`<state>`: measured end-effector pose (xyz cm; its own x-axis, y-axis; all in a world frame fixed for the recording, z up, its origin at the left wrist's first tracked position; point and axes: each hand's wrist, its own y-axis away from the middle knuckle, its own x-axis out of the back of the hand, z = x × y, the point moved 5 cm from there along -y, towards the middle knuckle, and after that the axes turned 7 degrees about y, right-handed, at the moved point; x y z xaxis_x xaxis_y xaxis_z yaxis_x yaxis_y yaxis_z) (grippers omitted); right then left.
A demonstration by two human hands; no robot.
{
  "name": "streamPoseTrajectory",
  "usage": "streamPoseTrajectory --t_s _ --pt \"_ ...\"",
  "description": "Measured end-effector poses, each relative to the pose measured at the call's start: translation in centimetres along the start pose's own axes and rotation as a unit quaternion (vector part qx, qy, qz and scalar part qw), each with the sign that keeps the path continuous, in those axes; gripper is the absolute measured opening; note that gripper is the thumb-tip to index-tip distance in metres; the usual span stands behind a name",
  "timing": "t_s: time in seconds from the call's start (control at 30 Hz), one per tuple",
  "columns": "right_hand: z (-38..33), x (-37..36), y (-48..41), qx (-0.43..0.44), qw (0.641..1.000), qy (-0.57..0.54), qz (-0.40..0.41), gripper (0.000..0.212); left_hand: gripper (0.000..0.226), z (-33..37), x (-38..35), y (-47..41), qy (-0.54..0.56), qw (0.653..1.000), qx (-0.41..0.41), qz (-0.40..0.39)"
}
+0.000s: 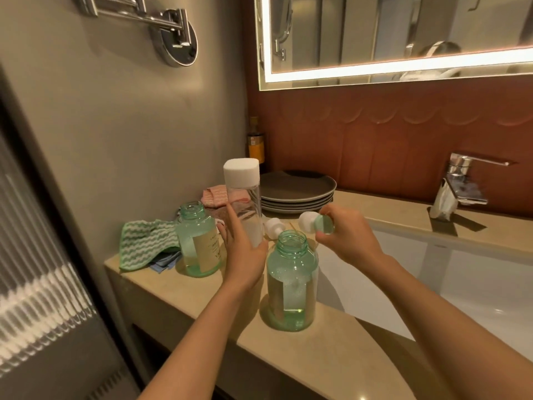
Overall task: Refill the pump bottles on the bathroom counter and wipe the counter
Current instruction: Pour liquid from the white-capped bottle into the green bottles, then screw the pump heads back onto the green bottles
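Right hand [346, 235] pinches pump head [315, 223] above open near bottle [291, 281], left hand [245, 249] curls round refill bottle [243, 192]; seat threads squarely before twisting.

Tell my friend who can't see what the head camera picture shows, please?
A person's left hand grips a clear bottle while the right hand holds a pump top near an open green bottle on the counter.

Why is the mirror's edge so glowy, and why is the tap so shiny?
Head view: the light strip around the mirror blows out to white glare; the chrome tap catches bright reflections and throws a dark shadow on the counter; straight lines near the edges bow from the wide-angle lens.
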<state>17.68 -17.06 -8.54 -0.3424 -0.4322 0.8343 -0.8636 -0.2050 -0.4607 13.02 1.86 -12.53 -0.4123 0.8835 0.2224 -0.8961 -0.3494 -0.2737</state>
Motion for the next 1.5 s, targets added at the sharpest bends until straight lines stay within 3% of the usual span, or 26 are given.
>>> streamPoseTrajectory --t_s 0.13,0.27,0.4,0.53,0.63,1.07,1.2,1.5 --pt "-0.1 3.4 0.6 0.012 0.998 -0.018 0.061 0.035 0.082 1.0 0.7 2.1 0.022 1.000 -0.013 0.012" --pt "-0.8 7.6 1.2 0.026 0.990 -0.035 0.133 0.034 0.052 3.3 2.2 3.9 0.093 0.992 -0.047 0.076" --pt "-2.1 12.4 2.0 0.056 0.978 -0.041 0.195 0.032 0.030 7.7 3.2 5.8 0.102 0.977 -0.149 0.112" --pt "-4.2 17.0 3.0 0.100 0.962 -0.083 0.240 0.026 0.040 13.0 2.2 7.9 0.052 0.967 -0.244 0.040" --pt "-5.8 19.6 3.6 0.123 0.948 -0.112 0.272 0.030 0.060 14.8 1.4 8.5 0.015 0.968 -0.249 0.009" --pt "-10.2 20.0 1.9 0.178 0.933 -0.160 0.270 0.036 0.118 5.0 -1.6 8.9 0.024 0.999 -0.030 -0.020" --pt "-10.1 17.5 1.2 0.180 0.940 -0.148 0.248 0.037 0.104 1.5 -2.3 9.1 0.076 0.996 0.018 -0.035" --pt "-9.0 12.7 1.4 0.162 0.960 -0.170 0.151 0.034 0.098 0.3 -1.7 9.2 0.003 0.999 -0.025 -0.039"
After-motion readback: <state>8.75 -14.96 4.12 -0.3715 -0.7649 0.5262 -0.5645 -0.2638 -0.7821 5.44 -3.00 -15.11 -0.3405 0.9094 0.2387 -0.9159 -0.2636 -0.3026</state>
